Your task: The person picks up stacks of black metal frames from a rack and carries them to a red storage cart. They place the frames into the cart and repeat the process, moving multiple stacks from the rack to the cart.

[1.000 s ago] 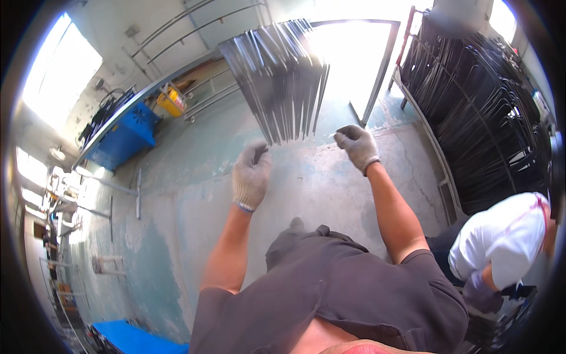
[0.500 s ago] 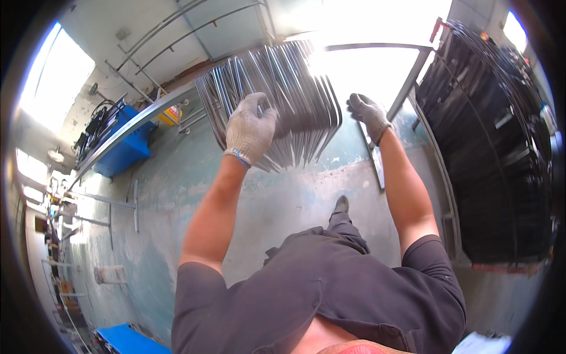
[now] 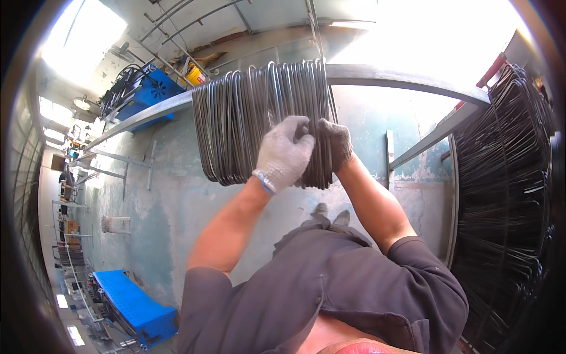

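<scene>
A thick bundle of bent dark steel wire loops (image 3: pixel 236 124) hangs over a long grey steel rail (image 3: pixel 401 79) in front of me. My left hand (image 3: pixel 284 154), in a grey knit glove, is closed on the right part of the bundle. My right hand (image 3: pixel 335 141), also gloved, grips the same strands just beside it, the two gloves touching. Both bare forearms reach up from my dark grey shirt. My shoes (image 3: pixel 330 215) show on the floor below the bundle.
A tall stack of black bent wire pieces (image 3: pixel 507 194) fills the right side behind a metal frame (image 3: pixel 436 135). Blue machines stand at far left (image 3: pixel 144 91) and lower left (image 3: pixel 132 304). The painted concrete floor (image 3: pixel 159 212) is worn. A yellow container (image 3: pixel 196 75) sits beyond.
The bundle went from the floor up onto the rail. My hands rose with it and came together, now both gripping its right part. The crouching person at lower right is out of view.
</scene>
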`<state>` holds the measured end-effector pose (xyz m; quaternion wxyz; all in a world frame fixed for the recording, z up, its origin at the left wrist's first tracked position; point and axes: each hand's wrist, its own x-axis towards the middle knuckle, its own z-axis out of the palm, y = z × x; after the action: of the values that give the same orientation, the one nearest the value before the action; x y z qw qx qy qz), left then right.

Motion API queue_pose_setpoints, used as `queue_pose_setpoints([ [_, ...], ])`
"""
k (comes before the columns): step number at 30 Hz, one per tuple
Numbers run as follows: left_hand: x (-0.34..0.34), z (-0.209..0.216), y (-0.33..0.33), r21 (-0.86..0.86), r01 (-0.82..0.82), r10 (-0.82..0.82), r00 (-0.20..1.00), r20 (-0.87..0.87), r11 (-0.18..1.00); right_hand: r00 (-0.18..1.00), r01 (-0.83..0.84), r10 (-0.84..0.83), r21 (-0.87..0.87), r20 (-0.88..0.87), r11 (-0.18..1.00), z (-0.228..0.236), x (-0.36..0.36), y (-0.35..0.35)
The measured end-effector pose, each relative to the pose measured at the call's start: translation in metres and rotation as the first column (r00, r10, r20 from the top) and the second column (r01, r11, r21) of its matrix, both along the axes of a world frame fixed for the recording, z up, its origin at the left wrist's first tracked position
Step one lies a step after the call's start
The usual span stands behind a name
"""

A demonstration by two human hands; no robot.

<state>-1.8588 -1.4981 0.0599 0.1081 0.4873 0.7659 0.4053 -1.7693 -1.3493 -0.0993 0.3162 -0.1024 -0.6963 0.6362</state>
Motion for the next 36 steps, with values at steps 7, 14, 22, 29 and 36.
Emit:
queue_pose_setpoints([
  [7, -0.040, -0.009, 0.002, 0.210, -0.201, 0.136, 0.948, 0.288, 0.957, 0.954, -0.291, 0.174, -0.619, -0.244, 0.729, 0.016, 0.052, 0.024],
  [14, -0.018, -0.013, 0.033, 0.031, -0.085, 0.053, 0.828, 0.558, 0.996, 0.728, -0.683, 0.168, -0.722, -0.664, 0.110, 0.061, 0.070, 0.005],
  [22, -0.045, -0.019, 0.082, 0.006, -0.275, 0.248, 0.876, 0.414, 0.961, 0.743, -0.651, 0.269, -0.755, -0.613, 0.080, 0.086, 0.074, 0.025],
  [29, 0.016, -0.015, 0.112, -0.004, -0.183, 0.047, 0.230, 0.972, 0.983, 0.938, -0.126, 0.303, -0.650, 0.166, 0.750, 0.121, 0.096, 0.062],
  [36, 0.007, -0.030, 0.107, 0.049, -0.205, 0.006, 0.260, 0.966, 0.977, 0.912, -0.006, 0.223, -0.532, 0.344, 0.847, 0.126, 0.100, 0.067],
])
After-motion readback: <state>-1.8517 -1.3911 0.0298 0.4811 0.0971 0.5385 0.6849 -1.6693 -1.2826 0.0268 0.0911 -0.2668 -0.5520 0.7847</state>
